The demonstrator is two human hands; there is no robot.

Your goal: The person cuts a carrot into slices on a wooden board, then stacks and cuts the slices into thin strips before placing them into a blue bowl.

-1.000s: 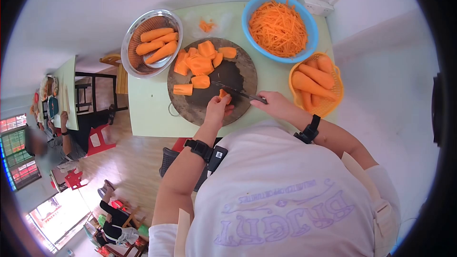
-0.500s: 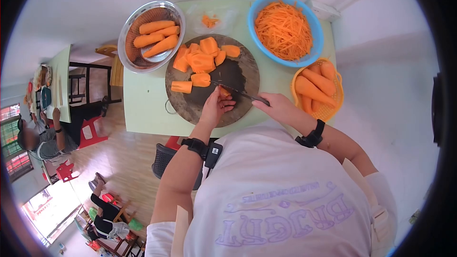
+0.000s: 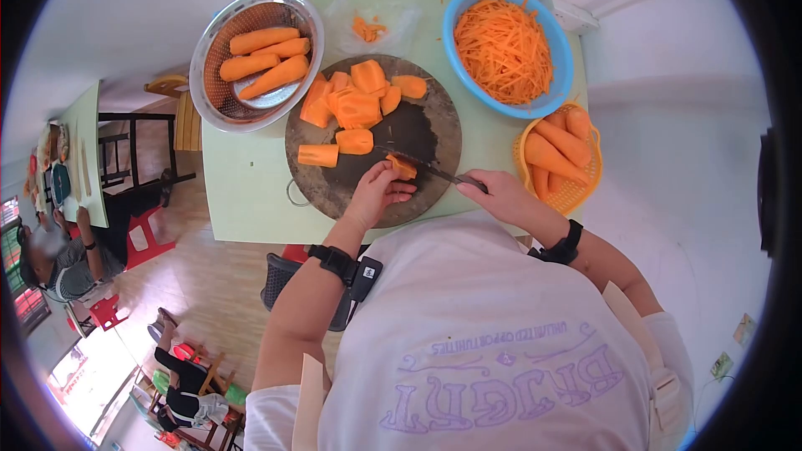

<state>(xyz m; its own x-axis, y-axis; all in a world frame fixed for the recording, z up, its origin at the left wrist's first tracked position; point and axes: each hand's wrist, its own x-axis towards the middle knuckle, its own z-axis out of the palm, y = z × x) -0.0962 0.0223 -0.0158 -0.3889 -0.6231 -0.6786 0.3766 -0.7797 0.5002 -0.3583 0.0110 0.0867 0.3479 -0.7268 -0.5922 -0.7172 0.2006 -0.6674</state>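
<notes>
**Carrot station, knife on the board**

The pale green table (image 3: 251,192) sits against a white wall, with a wooden floor and other people at tables off to your left. A round dark cutting board (image 3: 334,188) takes up the middle of it.

Your left hand (image 3: 376,192) is on the near part of the board, fingers curled down over a small carrot piece (image 3: 403,168) and pinning it there. Your right hand (image 3: 501,194) is wrapped tight around the handle of a knife (image 3: 422,164), and the blade lies across the board with its edge right at that piece.

A heap of carrot chunks (image 3: 355,104) sits on the far side of the board, with two loose ones closer in. Beyond the board on the left is a metal colander (image 3: 219,108) with whole peeled carrots. On the right a blue bowl (image 3: 558,75) is full of shredded carrot, and just beside your right hand an orange basket (image 3: 576,196) holds more whole carrots.
</notes>
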